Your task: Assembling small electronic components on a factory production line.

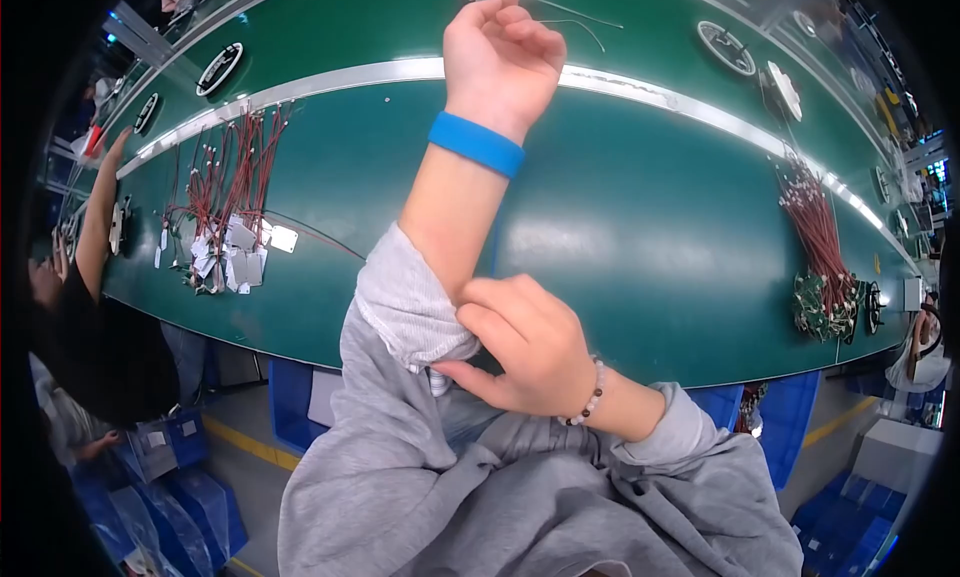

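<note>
The grey sleeve cuff (412, 297) is already folded back behind the left hand (508, 57) (loosely curled, empty); the right hand (530, 345) pinches it, red wire bundles (818, 227) flanking both unheld.

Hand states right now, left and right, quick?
Left hand: open, fingers loosely curled, nothing seen in it.
Right hand: closed, holding the light-grey rolled fabric cuff of the left sleeve.
</note>
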### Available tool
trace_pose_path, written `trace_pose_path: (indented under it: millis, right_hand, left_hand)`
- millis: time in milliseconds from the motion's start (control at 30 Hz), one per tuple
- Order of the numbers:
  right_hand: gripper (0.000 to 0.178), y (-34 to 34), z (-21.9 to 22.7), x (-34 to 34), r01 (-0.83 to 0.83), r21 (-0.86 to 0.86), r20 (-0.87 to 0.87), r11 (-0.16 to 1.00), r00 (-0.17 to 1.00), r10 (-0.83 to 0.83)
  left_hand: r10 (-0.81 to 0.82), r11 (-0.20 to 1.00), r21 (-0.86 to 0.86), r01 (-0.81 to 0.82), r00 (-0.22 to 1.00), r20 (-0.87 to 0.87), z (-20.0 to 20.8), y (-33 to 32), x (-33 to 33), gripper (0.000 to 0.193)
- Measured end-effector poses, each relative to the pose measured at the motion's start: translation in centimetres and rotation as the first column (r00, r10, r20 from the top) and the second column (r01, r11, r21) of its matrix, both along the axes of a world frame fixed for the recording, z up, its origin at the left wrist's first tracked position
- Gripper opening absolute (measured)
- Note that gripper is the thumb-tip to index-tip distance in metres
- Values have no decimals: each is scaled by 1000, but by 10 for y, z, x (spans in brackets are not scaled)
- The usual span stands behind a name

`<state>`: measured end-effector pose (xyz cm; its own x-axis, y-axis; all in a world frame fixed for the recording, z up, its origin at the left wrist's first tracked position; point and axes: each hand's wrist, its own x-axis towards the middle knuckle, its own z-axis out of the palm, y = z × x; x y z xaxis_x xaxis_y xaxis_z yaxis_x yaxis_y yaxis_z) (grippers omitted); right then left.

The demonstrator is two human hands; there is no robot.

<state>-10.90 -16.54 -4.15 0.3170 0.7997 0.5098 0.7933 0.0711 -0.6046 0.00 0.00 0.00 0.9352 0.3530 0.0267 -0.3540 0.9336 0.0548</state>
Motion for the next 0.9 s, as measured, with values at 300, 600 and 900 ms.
trace_pose_path:
  millis: [300, 600, 900]
  right_hand:
    - [36, 18, 17, 3, -36, 15, -1, 999, 999, 36]
    - [17, 78, 37, 83, -140, 189, 205, 972, 974, 101]
    - [18, 220, -2, 242, 438, -194, 567, 878, 780, -264]
  left_hand:
    - [-10, 999, 38, 13, 996, -93, -4, 20, -12, 3]
    - [287, 910, 402, -104, 857, -428, -95, 51, -69, 12]
    - [176, 754, 620, 215, 844, -506, -90, 27, -78, 14]
